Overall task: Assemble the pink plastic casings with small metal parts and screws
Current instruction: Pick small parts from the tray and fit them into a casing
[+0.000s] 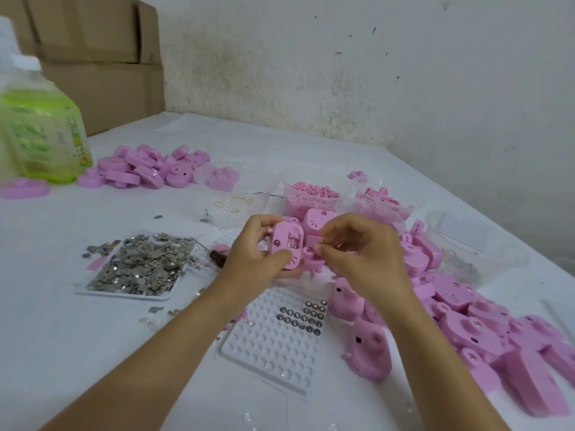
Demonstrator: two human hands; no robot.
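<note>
The pink casing (pixel 287 247) was up off the bench (pixel 77 353), its open side turned to the camera. Its long side ran from 12 o'clock to 6 o'clock. The left hand (pixel 252 247) held it from 9 o'clock, its grip curled round the edges. The right hand (pixel 361 250) was just beside it at 3 o'clock, so it looked best placed to add a part. Its grip was pressed together at the tips; whether it pinched a small part could not be told. A tray of small metal parts (pixel 140 269) lay at 8 o'clock, a pile of pink casings (pixel 473 325) at 4 o'clock.
</note>
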